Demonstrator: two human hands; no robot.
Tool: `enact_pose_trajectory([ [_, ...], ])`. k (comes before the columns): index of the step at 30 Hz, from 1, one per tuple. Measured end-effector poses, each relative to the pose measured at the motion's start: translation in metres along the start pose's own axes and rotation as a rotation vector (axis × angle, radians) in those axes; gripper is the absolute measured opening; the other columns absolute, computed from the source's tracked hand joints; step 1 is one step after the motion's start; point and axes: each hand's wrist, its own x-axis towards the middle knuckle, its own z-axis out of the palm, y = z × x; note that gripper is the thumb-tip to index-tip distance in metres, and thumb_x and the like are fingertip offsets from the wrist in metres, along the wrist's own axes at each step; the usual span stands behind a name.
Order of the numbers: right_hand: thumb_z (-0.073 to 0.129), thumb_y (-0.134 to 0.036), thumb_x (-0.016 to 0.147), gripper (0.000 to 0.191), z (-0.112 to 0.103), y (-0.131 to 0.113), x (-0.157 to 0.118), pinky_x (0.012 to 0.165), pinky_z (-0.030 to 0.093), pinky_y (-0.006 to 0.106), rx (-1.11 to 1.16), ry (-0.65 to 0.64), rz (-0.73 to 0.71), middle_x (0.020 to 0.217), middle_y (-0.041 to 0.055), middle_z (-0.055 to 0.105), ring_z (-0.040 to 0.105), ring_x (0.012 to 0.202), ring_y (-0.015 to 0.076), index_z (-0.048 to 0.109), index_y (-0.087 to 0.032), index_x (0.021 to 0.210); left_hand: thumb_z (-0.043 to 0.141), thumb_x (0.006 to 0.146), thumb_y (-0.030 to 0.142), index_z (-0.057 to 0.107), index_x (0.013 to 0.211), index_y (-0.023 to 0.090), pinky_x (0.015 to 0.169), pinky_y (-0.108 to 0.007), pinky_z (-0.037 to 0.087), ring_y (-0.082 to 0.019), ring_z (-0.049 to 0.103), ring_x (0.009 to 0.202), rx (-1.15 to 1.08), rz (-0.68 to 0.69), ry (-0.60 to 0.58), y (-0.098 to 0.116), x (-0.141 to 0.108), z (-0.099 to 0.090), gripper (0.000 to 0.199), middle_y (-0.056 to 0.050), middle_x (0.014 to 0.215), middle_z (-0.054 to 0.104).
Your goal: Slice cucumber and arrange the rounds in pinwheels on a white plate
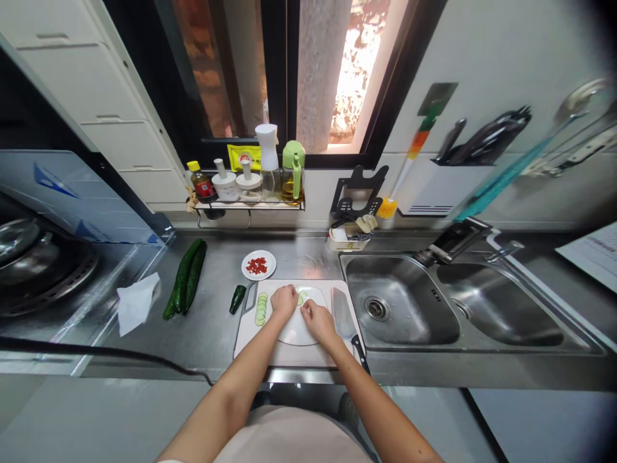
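Both hands are over a white plate point(299, 331) that lies on a light cutting board point(250, 350). Pale green cucumber slices point(301, 297) show on the plate between the hands. My left hand point(284, 301) has its fingers curled together at the plate's upper left; what they hold, if anything, is hidden. My right hand point(315, 318) is pinched beside the slices, its fingertips too small to read. A row of cucumber slices point(261, 309) lies on the board's left side. The knife point(343, 312) rests along the right side, its black handle toward me.
A cucumber stub point(237, 299) and a small plate of chopped red pieces point(258, 265) sit by the board. Whole cucumbers point(186, 278) and a white tissue point(137, 303) lie left. The double sink point(400, 302) is right, a seasoning rack point(250, 206) behind.
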Motion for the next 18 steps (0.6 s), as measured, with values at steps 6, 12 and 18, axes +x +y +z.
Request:
enact_pose_trajectory([
  [6, 0.041, -0.037, 0.091, 0.026, 0.001, 0.011, -0.017, 0.055, 0.025, 0.021, 0.124, 0.093, -0.011, 0.065, -0.0006, 0.06, 0.053, 0.061, 0.0127, 0.061, -0.021, 0.093, 0.052, 0.082, 0.031, 0.066, 0.085, 0.026, 0.066, -0.026, 0.037, -0.019, 0.062, 0.081, -0.138, -0.041, 0.051, -0.001, -0.011, -0.011, 0.015, -0.002, 0.088, 0.07],
  [12, 0.039, -0.039, 0.09, 0.03, 0.001, 0.023, -0.033, 0.055, 0.026, 0.021, 0.172, 0.116, -0.003, 0.063, -0.0008, 0.058, 0.052, 0.06, 0.0131, 0.062, -0.02, 0.091, 0.055, 0.082, 0.036, 0.066, 0.085, 0.024, 0.062, -0.023, 0.034, -0.015, 0.06, 0.077, -0.345, -0.032, 0.128, -0.027, -0.04, -0.019, 0.017, 0.0, 0.083, 0.069],
  [18, 0.036, -0.037, 0.092, 0.032, -0.006, 0.018, -0.033, 0.061, 0.031, 0.023, -0.003, 0.028, 0.008, 0.08, 0.0033, 0.067, 0.06, 0.076, 0.0159, 0.061, -0.022, 0.106, 0.053, 0.084, 0.034, 0.065, 0.091, 0.023, 0.065, -0.021, 0.036, -0.014, 0.059, 0.077, -0.373, -0.119, 0.185, -0.079, -0.069, -0.022, 0.018, 0.0, 0.085, 0.067],
])
